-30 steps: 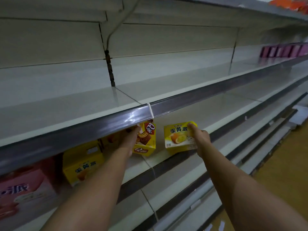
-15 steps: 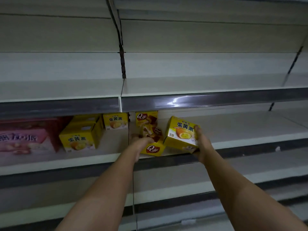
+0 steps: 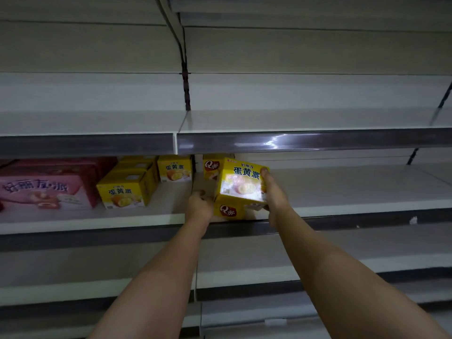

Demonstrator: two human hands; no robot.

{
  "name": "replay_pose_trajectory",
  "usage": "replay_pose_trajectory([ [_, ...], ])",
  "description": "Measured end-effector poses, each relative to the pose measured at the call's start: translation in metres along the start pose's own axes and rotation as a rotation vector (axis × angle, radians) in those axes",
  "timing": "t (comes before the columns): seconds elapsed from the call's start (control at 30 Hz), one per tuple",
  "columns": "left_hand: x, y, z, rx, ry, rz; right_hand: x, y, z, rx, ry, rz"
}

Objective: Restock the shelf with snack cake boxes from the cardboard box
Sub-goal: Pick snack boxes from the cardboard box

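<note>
Far to the left of both hands, a pink snack cake box (image 3: 46,189) is lying lengthwise on the shelf (image 3: 97,216), its left end running out of view. Nearer the left hand, a row of yellow egg-yolk-pie boxes (image 3: 126,190) is standing in file toward the back, and a further yellow box (image 3: 174,168) is sitting behind, just left of the shelf seam. The left hand (image 3: 199,204) is resting with fingers curled against the left side of a low yellow box (image 3: 228,210) marked with a red Q badge, which is sitting at the shelf's front edge; whether those fingers are actually gripping is not clear. Directly above it, a yellow snack cake box (image 3: 241,181) printed with a cake picture and dark lettering is being held tilted, its lower edge touching the Q-badged box. The right hand (image 3: 272,194) is clasping this box along its right side, thumb tip showing at the upper right corner. Behind, another Q-badged box (image 3: 210,167) is showing partly, mostly hidden. To the right of the right hand, the shelf surface is lying bare out to the frame edge. The price rail (image 3: 318,141) of the upper shelf is overhanging close above the held box. Glare is washing out the box's front picture.
</note>
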State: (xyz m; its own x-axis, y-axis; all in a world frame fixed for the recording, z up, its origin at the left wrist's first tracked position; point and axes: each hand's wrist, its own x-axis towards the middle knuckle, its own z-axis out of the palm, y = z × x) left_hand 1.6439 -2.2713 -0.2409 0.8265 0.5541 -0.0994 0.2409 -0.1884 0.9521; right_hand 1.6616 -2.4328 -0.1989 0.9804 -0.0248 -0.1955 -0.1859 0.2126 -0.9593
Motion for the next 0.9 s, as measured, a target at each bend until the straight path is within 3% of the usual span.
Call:
replay_pose_trajectory([
  [0.07,-0.001,0.0,-0.018,-0.263,0.071,-0.068,-0.007,0.003,0.017,-0.037,-0.001,-0.011],
  [0.17,-0.005,0.0,-0.044,-0.391,0.06,-0.055,-0.014,0.014,0.044,-0.159,0.004,-0.068],
  [0.3,-0.005,0.002,-0.074,-0.233,0.033,0.072,-0.022,0.02,0.086,-0.255,-0.054,-0.151],
  [0.43,0.016,-0.012,-0.102,-0.098,0.088,0.141,-0.018,0.025,0.123,-0.412,-0.215,-0.135],
  [0.6,0.048,-0.026,-0.113,0.356,0.176,0.148,-0.001,0.04,0.147,-0.853,-0.234,-0.179],
  [0.73,0.072,-0.027,-0.099,0.218,0.184,0.12,0.016,0.047,0.157,-1.197,-0.183,-0.237],
  [0.83,0.082,-0.03,-0.082,0.158,0.176,0.095,0.028,0.051,0.169,-1.182,-0.126,-0.241],
  [0.9,0.089,-0.032,-0.072,0.15,0.174,0.074,0.038,0.058,0.179,-1.016,-0.108,-0.174],
])
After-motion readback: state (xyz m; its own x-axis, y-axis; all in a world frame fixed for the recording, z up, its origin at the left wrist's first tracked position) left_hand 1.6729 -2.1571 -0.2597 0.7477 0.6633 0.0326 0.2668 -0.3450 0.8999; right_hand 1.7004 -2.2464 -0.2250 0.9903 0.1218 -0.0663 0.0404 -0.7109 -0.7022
